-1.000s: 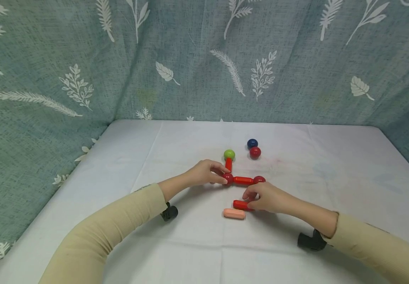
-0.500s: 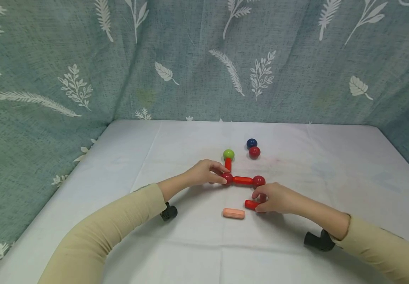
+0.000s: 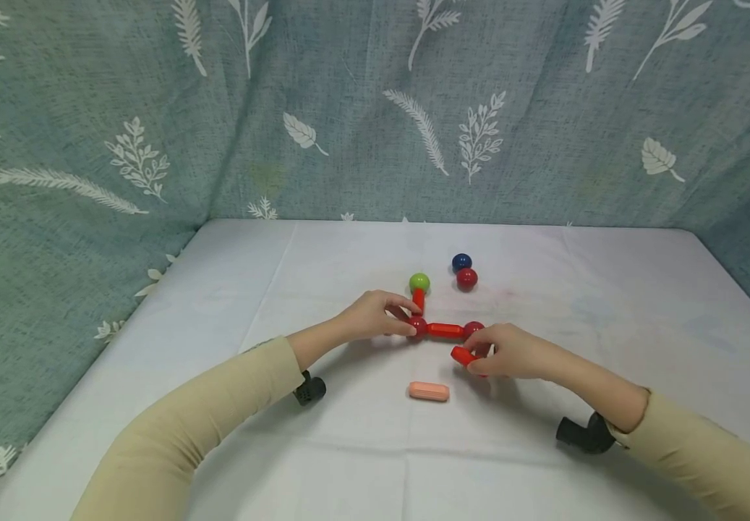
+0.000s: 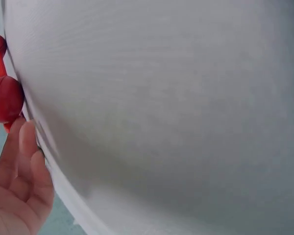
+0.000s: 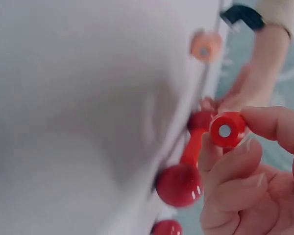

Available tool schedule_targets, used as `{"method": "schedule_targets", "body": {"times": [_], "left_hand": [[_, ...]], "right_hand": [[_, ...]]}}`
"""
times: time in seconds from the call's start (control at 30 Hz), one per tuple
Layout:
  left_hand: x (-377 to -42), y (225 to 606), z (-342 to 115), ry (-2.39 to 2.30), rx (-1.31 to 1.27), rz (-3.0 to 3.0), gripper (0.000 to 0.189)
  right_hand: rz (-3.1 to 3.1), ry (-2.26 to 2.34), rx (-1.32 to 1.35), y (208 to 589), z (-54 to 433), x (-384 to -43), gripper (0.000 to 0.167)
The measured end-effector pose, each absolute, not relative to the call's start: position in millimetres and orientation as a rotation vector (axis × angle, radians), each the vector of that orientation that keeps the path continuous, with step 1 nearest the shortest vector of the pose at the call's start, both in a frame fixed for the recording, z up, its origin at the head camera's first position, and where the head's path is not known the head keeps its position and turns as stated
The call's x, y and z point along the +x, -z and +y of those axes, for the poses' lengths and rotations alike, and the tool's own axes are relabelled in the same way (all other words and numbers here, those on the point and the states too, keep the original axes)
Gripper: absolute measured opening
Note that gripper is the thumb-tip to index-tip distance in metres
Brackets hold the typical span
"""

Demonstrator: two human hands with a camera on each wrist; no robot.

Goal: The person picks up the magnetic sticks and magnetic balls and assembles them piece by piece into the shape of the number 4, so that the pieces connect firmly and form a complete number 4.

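Note:
Thumb and fingers of my left hand (image 3: 377,316) pinch a red ball (image 3: 419,328) at the corner of an L of toy rods and balls. From that ball one red rod (image 3: 418,299) runs back to a green ball (image 3: 419,282). Another red rod (image 3: 444,331) runs right to a second red ball (image 3: 473,330). My right hand (image 3: 516,352) grips a loose red magnetic rod (image 3: 462,355) in front of this second ball, tilted. The right wrist view shows the silver disc (image 5: 224,130) in its end. In the left wrist view, fingertips (image 4: 28,139) sit right under the corner ball.
A peach rod (image 3: 429,391) lies on the white cloth in front of the L. Further back, a dark blue ball (image 3: 461,262) and a red ball (image 3: 466,279) sit together. Behind the table hangs a leaf-patterned green curtain (image 3: 348,108).
The right hand has drawn the loose red rod to the right, away from the peach rod, then raised and tilted it towards the right-hand red ball. The left hand stays put.

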State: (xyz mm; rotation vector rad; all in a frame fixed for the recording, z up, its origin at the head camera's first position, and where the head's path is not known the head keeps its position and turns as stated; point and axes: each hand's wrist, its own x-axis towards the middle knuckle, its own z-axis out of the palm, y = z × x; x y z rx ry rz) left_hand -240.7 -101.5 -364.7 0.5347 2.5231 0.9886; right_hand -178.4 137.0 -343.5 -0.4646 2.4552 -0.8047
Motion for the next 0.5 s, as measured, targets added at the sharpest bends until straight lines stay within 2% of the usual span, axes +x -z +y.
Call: {"method": "schedule_targets", "body": {"times": [0.5], "left_hand": [[-235, 352, -75, -0.772, 0.791, 2.720, 0.029]], "right_hand": [[2.218, 1.296, -0.106, 342, 171, -216, 0.041]]}}
